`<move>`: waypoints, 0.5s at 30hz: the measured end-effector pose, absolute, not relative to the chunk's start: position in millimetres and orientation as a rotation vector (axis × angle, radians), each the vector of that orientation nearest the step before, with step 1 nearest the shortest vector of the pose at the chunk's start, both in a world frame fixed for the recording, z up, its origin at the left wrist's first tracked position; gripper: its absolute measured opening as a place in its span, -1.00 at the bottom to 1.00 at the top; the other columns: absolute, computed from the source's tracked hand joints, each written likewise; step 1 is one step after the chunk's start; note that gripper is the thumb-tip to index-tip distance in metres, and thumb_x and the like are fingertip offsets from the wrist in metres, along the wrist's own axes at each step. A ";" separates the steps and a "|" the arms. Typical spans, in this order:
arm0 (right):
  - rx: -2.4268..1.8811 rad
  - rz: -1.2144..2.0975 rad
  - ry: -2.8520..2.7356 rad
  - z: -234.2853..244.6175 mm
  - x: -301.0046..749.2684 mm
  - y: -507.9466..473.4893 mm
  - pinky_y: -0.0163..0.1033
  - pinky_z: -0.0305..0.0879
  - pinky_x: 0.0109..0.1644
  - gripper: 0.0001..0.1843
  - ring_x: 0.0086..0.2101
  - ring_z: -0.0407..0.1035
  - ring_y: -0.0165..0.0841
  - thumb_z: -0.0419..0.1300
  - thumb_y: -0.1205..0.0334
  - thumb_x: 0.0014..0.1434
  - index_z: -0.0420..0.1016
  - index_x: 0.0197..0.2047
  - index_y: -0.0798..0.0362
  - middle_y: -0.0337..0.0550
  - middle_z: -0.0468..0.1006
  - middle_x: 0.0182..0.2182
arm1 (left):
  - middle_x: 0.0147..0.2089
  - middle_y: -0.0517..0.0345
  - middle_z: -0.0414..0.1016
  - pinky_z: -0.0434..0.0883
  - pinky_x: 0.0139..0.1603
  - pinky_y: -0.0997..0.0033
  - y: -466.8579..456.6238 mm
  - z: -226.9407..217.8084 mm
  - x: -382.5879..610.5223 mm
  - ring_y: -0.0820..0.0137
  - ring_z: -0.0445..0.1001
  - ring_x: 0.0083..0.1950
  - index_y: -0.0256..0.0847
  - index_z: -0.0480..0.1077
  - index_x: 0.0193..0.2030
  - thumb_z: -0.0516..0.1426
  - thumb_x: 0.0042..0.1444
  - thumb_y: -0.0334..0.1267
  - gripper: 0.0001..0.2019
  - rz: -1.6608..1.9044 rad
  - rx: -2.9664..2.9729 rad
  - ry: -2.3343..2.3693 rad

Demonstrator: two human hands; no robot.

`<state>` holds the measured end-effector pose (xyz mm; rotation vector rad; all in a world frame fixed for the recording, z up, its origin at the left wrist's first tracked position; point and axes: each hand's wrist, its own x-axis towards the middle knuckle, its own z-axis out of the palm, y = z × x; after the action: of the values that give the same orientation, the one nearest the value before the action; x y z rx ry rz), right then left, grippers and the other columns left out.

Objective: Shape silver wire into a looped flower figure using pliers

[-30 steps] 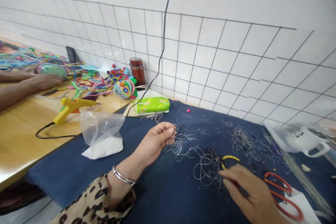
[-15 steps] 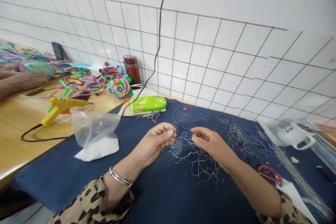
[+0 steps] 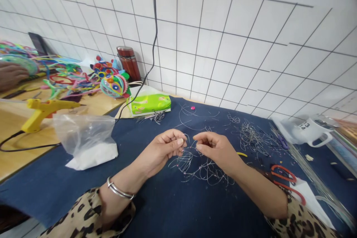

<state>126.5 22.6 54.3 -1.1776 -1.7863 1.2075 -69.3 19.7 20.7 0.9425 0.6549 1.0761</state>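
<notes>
My left hand, a silver bangle on its wrist, pinches a thin silvery wire between thumb and fingers. Close on its right, my right hand has thumb and forefinger together at another part of the wire. From both hands hangs a loose, looped wire piece with tiny pinkish dots along it, just above the dark blue cloth. The fingertips cover the exact spots being gripped.
Red-handled scissors lie by my right forearm. Wire tangles and a white mug are to the right. Leftward are a plastic bag of white material, a green tissue pack, a yellow glue gun and another person's hand.
My right hand has moved closer to my left and its fingertips have closed on the wire. The view has shifted rightward and down, so more of the scissors shows.
</notes>
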 end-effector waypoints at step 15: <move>-1.139 1.274 -1.614 53.2 128.2 22.2 -0.33 0.21 -0.39 -0.86 -0.48 0.19 -0.50 0.16 0.18 0.05 0.44 -0.36 0.07 -0.28 0.36 -0.51 | -0.30 0.12 0.42 0.32 -0.29 0.47 16.7 21.3 -65.6 0.47 0.37 -0.33 -0.20 0.38 -0.20 0.19 0.05 -0.20 -0.81 0.950 0.984 0.756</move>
<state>128.2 22.2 53.2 -1.1393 -1.6141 1.2741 -65.6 16.7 21.3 0.9845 0.7558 0.9497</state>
